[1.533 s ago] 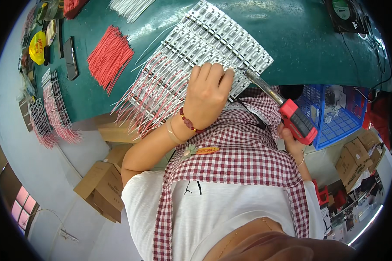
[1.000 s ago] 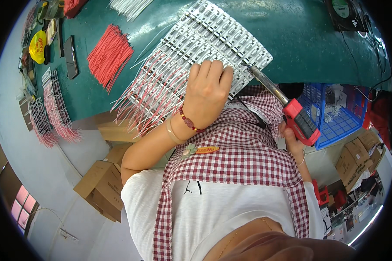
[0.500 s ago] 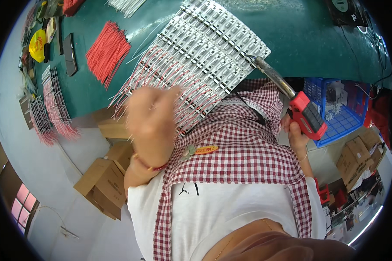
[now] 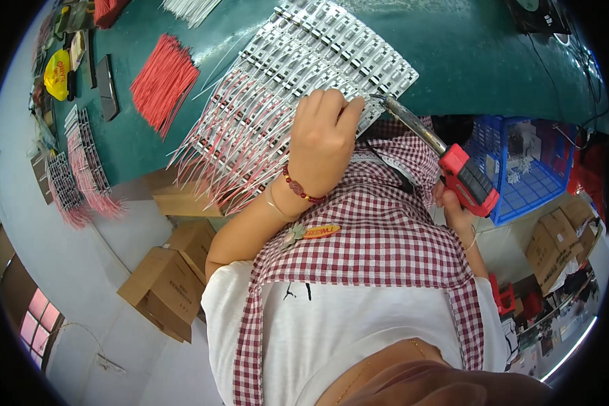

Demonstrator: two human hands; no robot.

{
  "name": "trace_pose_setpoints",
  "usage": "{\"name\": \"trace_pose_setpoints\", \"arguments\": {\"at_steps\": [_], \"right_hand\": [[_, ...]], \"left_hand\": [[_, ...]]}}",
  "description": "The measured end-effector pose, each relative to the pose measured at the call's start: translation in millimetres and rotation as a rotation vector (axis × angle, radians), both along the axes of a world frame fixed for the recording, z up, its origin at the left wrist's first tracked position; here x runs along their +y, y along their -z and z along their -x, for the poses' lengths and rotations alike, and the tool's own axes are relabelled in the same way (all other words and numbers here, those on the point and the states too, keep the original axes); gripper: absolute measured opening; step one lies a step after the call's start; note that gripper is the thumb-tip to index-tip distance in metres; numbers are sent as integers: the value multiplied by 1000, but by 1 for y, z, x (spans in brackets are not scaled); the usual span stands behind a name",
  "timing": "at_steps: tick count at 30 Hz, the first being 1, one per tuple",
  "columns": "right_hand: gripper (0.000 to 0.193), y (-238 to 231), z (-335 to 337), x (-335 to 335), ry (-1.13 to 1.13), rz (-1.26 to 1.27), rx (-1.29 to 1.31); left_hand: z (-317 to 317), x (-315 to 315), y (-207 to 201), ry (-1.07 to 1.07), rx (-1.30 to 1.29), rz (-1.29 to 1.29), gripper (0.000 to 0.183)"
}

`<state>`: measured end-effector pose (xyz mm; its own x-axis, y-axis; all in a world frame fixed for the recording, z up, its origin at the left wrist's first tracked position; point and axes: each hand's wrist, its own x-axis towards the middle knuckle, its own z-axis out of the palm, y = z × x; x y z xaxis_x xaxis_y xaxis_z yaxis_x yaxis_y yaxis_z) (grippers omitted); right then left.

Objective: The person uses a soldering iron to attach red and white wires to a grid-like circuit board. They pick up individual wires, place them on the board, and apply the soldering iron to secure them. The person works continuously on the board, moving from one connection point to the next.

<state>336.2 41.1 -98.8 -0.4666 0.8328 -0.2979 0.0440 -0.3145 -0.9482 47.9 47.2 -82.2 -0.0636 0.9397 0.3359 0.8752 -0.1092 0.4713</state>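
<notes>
A slanted sheet of silver metal parts in rows (image 4: pixel 331 44) lies at the table's near edge, with thin red and white wires (image 4: pixel 223 145) trailing from its lower left side. My left hand (image 4: pixel 323 139) is over the sheet's near right part, its fingers bent and closed; whatever is between the fingertips is hidden. My right hand (image 4: pixel 457 210) grips a soldering iron (image 4: pixel 468 179) by its red and black handle. The iron's metal shaft points up and left, and its thin tip is at the sheet's right edge, close to my left fingertips.
Red wires (image 4: pixel 164 84) are bundled on the green table (image 4: pixel 453 61), with white wires (image 4: pixel 191 8) behind. At left are a dark phone (image 4: pixel 107 88), a yellow object (image 4: pixel 57 74) and wired strips (image 4: pixel 86 152). A blue basket (image 4: pixel 528 196) stands at right, cardboard boxes (image 4: pixel 159 291) below left.
My left hand has moved right and farther up the sheet, from the loose wire ends to near the iron's tip. The soldering iron has shifted slightly left.
</notes>
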Motion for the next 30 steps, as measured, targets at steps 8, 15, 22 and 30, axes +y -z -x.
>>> {"name": "trace_pose_setpoints", "arguments": {"at_steps": [8,15,22,30], "right_hand": [[25,11,-9,-6,19,-93,-76],[22,14,-11,-4,-19,-174,-209],[20,7,-9,-6,8,-166,-260],[19,9,-12,-8,-57,-250,-365]], "left_hand": [[0,-2,-1,6,9,-12,23],[0,-1,2,23,16,-7,24],[1,-1,3,24,31,-4,24],[1,-1,4,25,40,-4,23]]}}
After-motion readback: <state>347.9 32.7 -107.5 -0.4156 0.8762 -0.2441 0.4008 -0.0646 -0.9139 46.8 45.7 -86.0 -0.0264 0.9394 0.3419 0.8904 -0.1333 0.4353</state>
